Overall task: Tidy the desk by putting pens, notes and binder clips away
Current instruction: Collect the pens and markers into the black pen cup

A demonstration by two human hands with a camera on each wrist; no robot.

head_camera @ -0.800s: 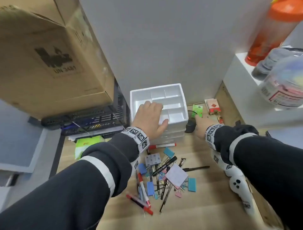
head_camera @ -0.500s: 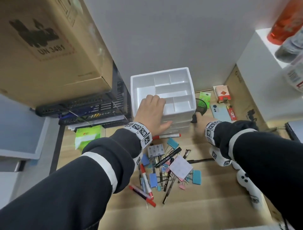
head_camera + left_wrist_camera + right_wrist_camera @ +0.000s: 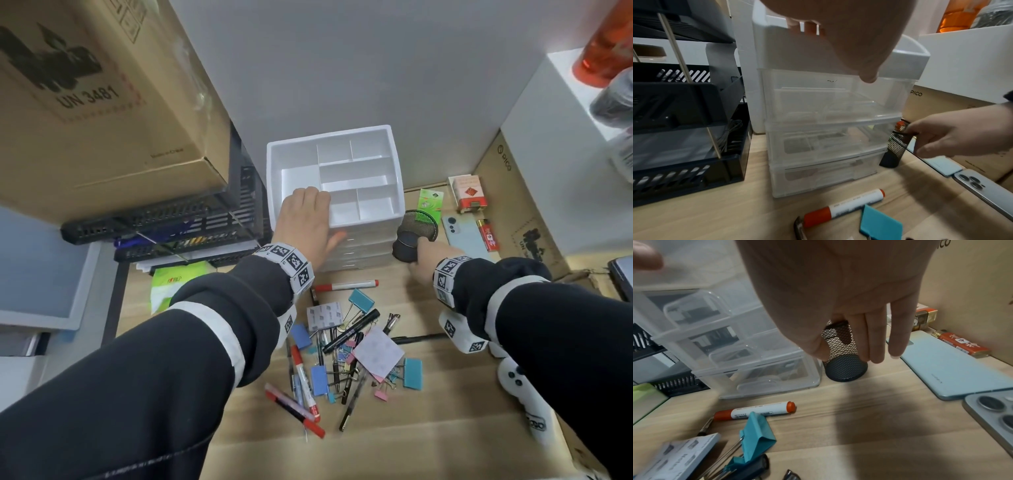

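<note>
A white drawer organizer (image 3: 329, 132) with clear drawers (image 3: 828, 100) stands against the wall. My left hand (image 3: 322, 216) lies on its front left corner, fingers curled over the tray rim and thumb on the front. To its right, my right hand (image 3: 423, 255) grips a black mesh pen cup (image 3: 416, 229), tilted with its base (image 3: 846, 369) toward me, between thumb and fingers (image 3: 875, 345). Nearer me lies a pile of pens, binder clips and notes (image 3: 346, 353), with a red marker (image 3: 346, 285), a grey note pad (image 3: 323, 317) and a pink sticky pad (image 3: 378, 349).
Black stacked trays (image 3: 164, 226) under a cardboard box (image 3: 85, 102) stand left of the organizer. A pale blue phone (image 3: 462, 233), a lighter (image 3: 488, 234), a cigarette pack (image 3: 467, 192) and a green packet (image 3: 431, 202) lie right of the cup. A white controller (image 3: 520, 394) lies front right.
My right hand has closed on the mesh cup and tipped it, base toward me. My left hand has stayed on the organizer. The head view has dropped lower.
</note>
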